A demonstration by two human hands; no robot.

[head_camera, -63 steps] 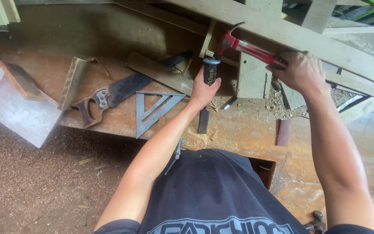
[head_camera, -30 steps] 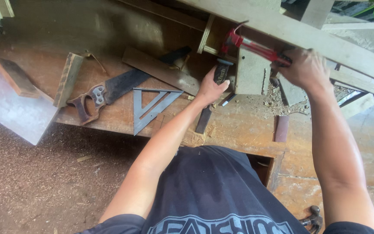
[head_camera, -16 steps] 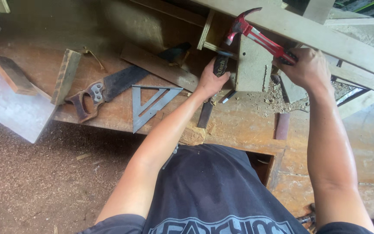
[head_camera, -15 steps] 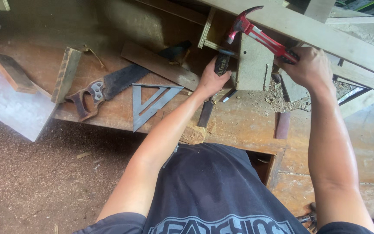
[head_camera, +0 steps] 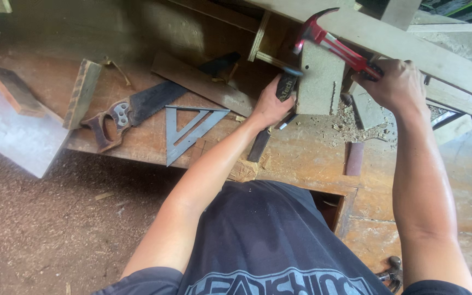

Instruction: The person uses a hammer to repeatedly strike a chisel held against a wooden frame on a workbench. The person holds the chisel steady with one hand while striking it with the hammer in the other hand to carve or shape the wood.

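Chisel [head_camera: 285, 87] upright against the wood block [head_camera: 319, 82] on the bench [head_camera: 301, 164], left hand [head_camera: 269, 106] wrapped around its black handle. Hammer [head_camera: 331, 43] raised above it, head near chisel top, not touching; right hand [head_camera: 394, 84] fisted on the red handle. Saw [head_camera: 132, 112] and triangular square [head_camera: 187, 131] lie flat to the left, well apart from both hands.
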